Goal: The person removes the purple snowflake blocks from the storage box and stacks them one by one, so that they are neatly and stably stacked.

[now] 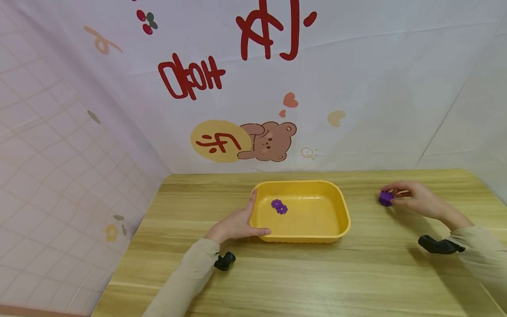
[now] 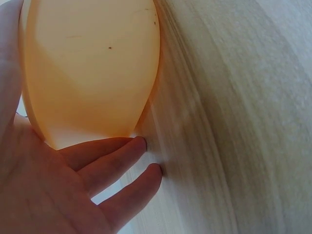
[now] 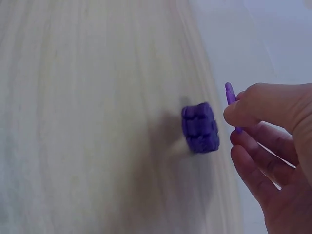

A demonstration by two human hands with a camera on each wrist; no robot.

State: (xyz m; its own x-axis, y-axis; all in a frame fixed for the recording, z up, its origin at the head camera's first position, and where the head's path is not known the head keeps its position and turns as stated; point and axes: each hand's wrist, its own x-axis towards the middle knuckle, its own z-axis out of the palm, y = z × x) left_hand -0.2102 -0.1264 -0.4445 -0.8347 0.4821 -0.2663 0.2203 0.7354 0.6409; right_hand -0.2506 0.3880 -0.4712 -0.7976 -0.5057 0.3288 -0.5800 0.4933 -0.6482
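My left hand spans the left end of a yellow plastic bin, its thumb by the near rim and its forefinger straight along the left rim. In the left wrist view, the other fingers reach along the bin's outer wall down to the table. Two purple notched discs lie overlapping inside the bin. At the right, my right hand pinches one thin purple disc between thumb and fingers. Close beside those fingertips, a short stack of purple discs stands on the table.
The wooden table meets a printed cloth backdrop at its far edge, with more cloth down the left side. Black wrist devices stick out at the left sleeve and the right sleeve.
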